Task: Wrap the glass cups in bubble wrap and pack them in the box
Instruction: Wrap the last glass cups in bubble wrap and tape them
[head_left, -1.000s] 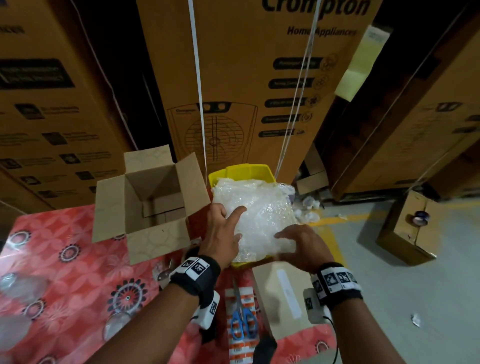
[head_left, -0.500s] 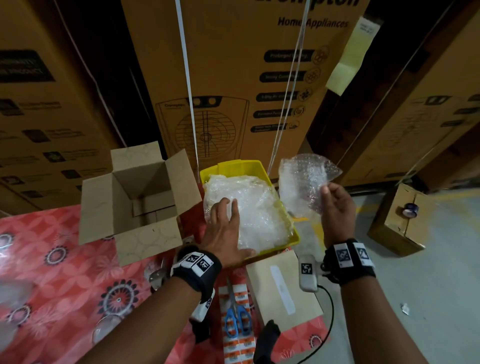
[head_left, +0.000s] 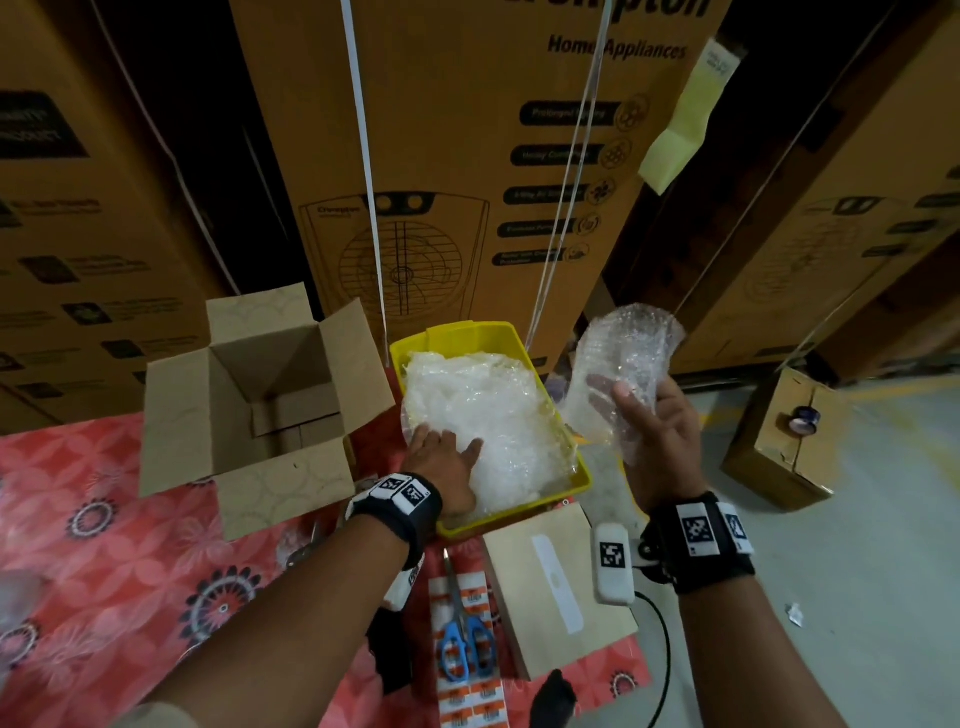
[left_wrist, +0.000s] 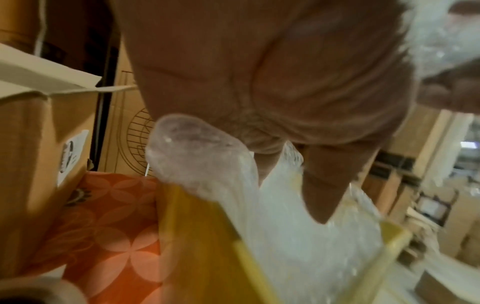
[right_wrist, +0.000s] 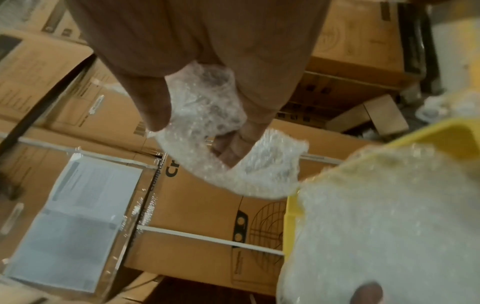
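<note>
Stacked cartons (head_left: 467, 156), grey floor (head_left: 857, 571)

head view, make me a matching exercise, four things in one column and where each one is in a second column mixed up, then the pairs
Things:
1. loose bubble wrap sheet
2. bubble wrap pile
3. scissors
4. open cardboard box

Places:
A. lying on the table, nearer the person than the tub
B. in the yellow tub, under the left hand
C. standing on the table, left of the tub
D. held up in the right hand, off to the tub's right

Pairs: 1-D, 2-B, 3-A, 4-C
</note>
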